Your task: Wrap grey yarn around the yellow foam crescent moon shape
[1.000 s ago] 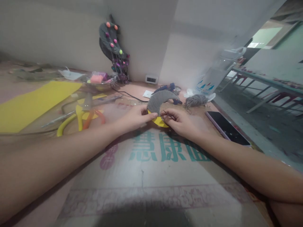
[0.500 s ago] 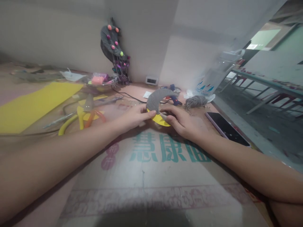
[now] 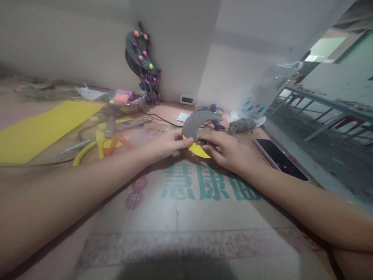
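A crescent moon cutout [image 3: 196,123] has its upper part wrapped in grey yarn, while its lower end is bare yellow. My left hand [image 3: 170,144] pinches the crescent's left edge, thumb on the front where grey meets yellow. At the inner curve, my right hand [image 3: 223,149] has its fingers and thumb closed around a bit of grey yarn beside the wrapped edge; the fingers partly hide it. Both forearms rest over a printed cardboard sheet [image 3: 180,217].
Left lie a yellow sheet [image 3: 49,128], yellow-handled pliers [image 3: 100,146] and a bowl [image 3: 126,103] of colourful pieces. A decorated grey crescent [image 3: 135,54] leans on the wall. Right are a yarn ball [image 3: 242,125], a phone [image 3: 281,159] and a translucent bottle [image 3: 259,97].
My right fingers have curled in closer to the crescent's inner edge, and the light piece seen between them is now mostly hidden. The left hand keeps its hold.
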Available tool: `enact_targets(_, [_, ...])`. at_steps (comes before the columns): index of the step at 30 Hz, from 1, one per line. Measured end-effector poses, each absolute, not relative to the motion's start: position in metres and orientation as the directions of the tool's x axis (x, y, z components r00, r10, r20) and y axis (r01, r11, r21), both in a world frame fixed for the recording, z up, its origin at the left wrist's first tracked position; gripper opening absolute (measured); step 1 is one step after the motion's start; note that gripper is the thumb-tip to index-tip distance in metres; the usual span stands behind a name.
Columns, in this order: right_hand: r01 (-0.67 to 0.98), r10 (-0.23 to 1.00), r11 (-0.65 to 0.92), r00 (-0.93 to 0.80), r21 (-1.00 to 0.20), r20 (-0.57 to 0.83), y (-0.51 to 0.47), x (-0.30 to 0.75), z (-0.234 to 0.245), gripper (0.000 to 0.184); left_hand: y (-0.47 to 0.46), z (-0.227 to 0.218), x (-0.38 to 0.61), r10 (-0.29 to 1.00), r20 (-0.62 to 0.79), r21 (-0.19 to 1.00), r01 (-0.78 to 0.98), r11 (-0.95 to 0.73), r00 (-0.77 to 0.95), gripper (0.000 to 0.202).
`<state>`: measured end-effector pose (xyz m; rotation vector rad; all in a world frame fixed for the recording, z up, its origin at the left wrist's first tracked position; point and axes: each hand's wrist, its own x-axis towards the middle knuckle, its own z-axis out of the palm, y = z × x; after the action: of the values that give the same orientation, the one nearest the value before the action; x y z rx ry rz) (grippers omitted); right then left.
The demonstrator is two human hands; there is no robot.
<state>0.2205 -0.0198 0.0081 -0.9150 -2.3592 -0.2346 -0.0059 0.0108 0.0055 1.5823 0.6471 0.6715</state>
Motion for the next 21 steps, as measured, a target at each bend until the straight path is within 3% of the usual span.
enact_targets(14, [0.672,0.553,0.739,-0.578,-0.034,0.600,-0.0174,0.2211,0.0073,0.031,0.0120,0.0038,-0.0075,0.735,0.068,0.986,0.069,-0.154,0.674,0.036])
enact_targets(21, [0.658,0.572,0.747,-0.568,-0.092,0.592,-0.0200,0.2203,0.0079,0.031,0.0111,0.0040,-0.0069,0.725,0.044,0.996,0.025,-0.085,0.687,0.036])
